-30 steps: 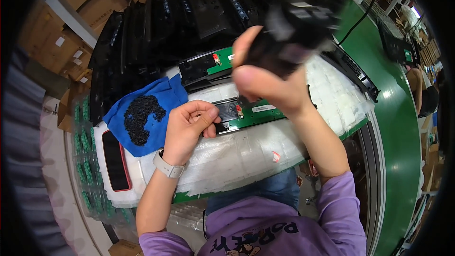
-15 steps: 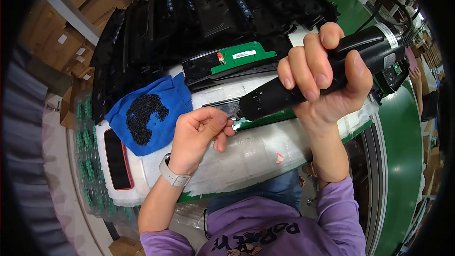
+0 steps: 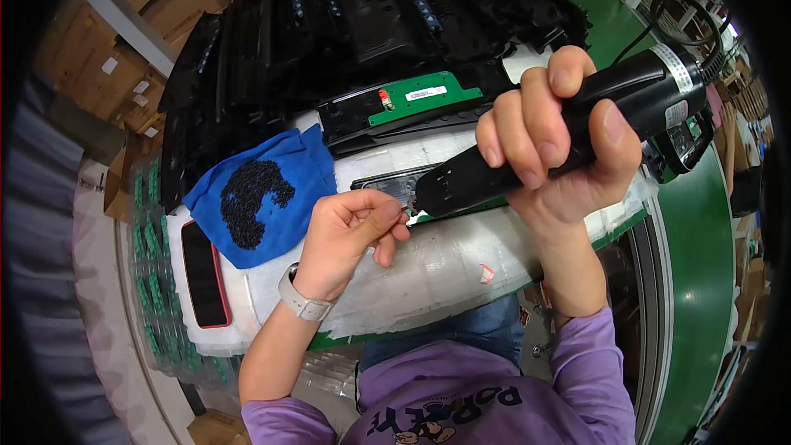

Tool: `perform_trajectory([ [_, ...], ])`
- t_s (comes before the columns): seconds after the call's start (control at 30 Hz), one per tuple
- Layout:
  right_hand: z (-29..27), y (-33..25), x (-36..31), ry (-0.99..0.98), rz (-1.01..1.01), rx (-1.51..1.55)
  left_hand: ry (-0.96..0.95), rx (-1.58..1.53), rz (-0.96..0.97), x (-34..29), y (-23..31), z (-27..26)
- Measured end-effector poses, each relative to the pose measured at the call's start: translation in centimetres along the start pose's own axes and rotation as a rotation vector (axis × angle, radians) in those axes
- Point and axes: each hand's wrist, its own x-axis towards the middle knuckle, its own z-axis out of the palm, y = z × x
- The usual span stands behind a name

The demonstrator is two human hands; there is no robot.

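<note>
My right hand (image 3: 560, 128) is wrapped round a black electric screwdriver (image 3: 470, 181), which slants down to the left. Its tip meets the pinched fingertips of my left hand (image 3: 354, 227). Whatever those fingers hold is too small to make out. Beneath the tip lies a narrow black panel (image 3: 379, 181) with a green circuit board, partly hidden by the screwdriver and my fingers. Left of my left hand, a heap of tiny black screws (image 3: 243, 206) rests on a blue cloth (image 3: 305, 156).
Behind the work lies another black panel with a green board (image 3: 437, 97). Many black plastic housings (image 3: 362, 16) are stacked beyond it. A red-edged phone (image 3: 206, 276) lies on the white-covered work surface (image 3: 428, 280). Green parts in clear trays (image 3: 152, 288) stand at left.
The screwdriver's tip has shifted slightly left and down, and my right hand has dropped a little. My left fingertips have moved slightly right, still pinched at the tip.
</note>
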Motion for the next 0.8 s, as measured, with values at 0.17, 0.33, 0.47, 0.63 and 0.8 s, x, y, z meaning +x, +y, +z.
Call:
perform_trajectory([
  [0.17, 0.3, -0.1, 0.0, -0.017, 0.013, 0.002, -0.03, -0.096, -0.034, -0.1, -0.1, -0.1],
  [0.33, -0.6, -0.7, 0.3, -0.006, 0.051, 0.011, 0.27, 0.296, 0.185, 0.2, 0.2, 0.3],
  [0.47, -0.3, -1.2, 0.3, 0.008, 0.298, -0.539, 0.306, 0.275, 0.209, 0.2, 0.2, -0.9],
  [0.63, -0.1, -0.1, 0.0, 0.004, 0.29, -0.594, 0.245, 0.289, 0.177, 0.4, -0.2, -0.1],
  [0.8, -0.3, 0.1, -0.1, -0.002, 0.289, -0.579, 0.227, 0.312, 0.187, 0.5, -0.2, -0.1],
])
